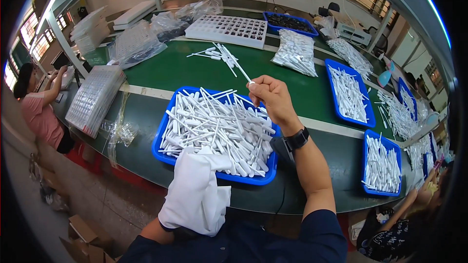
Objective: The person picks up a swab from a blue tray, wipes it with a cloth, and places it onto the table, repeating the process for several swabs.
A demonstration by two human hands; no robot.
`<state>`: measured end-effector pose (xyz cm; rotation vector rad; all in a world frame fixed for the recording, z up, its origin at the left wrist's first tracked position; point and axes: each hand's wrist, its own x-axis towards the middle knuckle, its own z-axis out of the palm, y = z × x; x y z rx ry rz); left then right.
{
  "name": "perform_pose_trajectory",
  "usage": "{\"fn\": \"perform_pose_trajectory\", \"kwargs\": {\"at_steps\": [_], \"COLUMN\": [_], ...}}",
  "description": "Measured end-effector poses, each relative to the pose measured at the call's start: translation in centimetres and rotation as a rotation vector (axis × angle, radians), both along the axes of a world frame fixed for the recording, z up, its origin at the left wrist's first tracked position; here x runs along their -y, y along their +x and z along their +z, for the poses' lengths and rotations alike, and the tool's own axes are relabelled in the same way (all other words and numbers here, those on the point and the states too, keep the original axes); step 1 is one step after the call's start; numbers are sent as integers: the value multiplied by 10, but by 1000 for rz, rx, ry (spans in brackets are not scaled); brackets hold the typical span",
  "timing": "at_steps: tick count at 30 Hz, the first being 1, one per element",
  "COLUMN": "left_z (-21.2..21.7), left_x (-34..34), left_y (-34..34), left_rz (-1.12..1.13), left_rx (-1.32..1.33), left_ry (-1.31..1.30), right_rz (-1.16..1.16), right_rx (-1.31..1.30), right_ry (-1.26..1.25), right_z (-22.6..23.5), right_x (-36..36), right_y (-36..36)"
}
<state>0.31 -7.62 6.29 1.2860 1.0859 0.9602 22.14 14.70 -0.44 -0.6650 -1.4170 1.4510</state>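
Observation:
Above the far edge of a blue tray point(163, 158), my right hand point(275, 100) pinches one thin white plastic stick point(237, 64) between thumb and fingers. The stick tilts up and to the left over the table. A heap of similar white plastic sticks point(214, 126), several with wider, paddle-like ends, fills the tray. My left hand is covered by a white cloth point(197, 185) at the tray's near side, so its fingers are hidden. Beyond the tray, a small loose pile of white sticks point(222, 54) lies on the green conveyor belt point(170, 73).
Two more blue trays of sticks point(368, 117) point(364, 185) stand at right. Behind lie a bag of white parts point(296, 51), a white foam tray point(226, 30) and a blue tray of dark parts point(290, 23). Stacked clear trays point(95, 100) stand left. People sit at both sides.

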Motion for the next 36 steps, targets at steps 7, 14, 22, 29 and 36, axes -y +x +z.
{"fn": "perform_pose_trajectory", "kwargs": {"at_steps": [7, 14, 22, 29, 36], "left_z": [-3, -2, -10, -16, 2], "left_x": [1, -2, 14, 1, -3], "left_y": [-8, -8, -19, -22, -15], "left_rz": [88, 163, 309, 698, 776], "left_rx": [94, 184, 289, 680, 769], "left_ry": [-26, -47, -87, -59, -139], "right_rz": [45, 61, 316, 643, 599], "right_rx": [-74, -6, 153, 445, 389], "right_ry": [-15, 47, -15, 152, 252], "right_z": [18, 18, 40, 39, 19], "right_x": [26, 33, 76, 131, 144], "right_y": [-21, -20, -36, -70, -77]}}
